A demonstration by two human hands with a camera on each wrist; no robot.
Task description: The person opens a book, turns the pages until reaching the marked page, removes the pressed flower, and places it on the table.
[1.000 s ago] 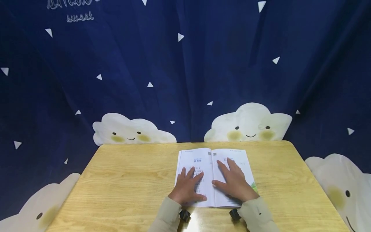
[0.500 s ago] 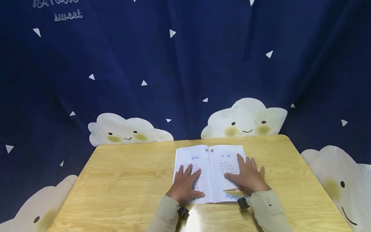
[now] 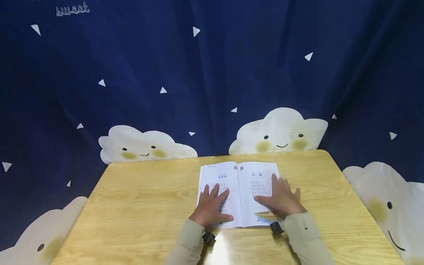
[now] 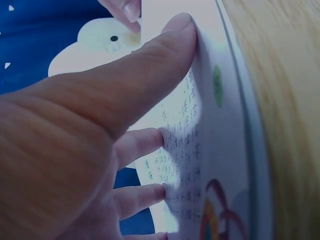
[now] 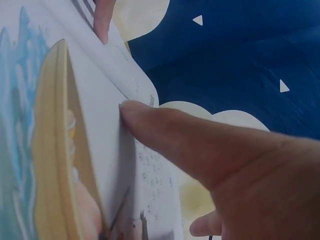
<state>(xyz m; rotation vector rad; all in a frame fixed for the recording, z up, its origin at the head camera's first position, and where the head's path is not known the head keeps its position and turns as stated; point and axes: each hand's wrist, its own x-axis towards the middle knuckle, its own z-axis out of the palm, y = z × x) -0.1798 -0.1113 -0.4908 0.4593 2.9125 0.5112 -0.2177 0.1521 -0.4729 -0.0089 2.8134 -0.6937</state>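
Note:
An open book with printed text lies on the wooden table. My left hand rests on the left page with fingers spread and thumb stretched toward the fold. In the left wrist view, its thumb and fingertips touch the paper. My right hand lies over the outer edge of the right page, thumb pointing inward. The right wrist view shows that thumb on the page beside a printed boat on blue water. Part of the right page's edge is hidden under this hand.
The light wooden table extends to both sides of the book. Behind it hangs a dark blue curtain with white triangles and smiling clouds. Each wrist wears a small black device.
My right hand has moved right, from the middle of the right page to its outer edge, uncovering text and the boat picture. The left hand stays on its page. The head view has shifted slightly.

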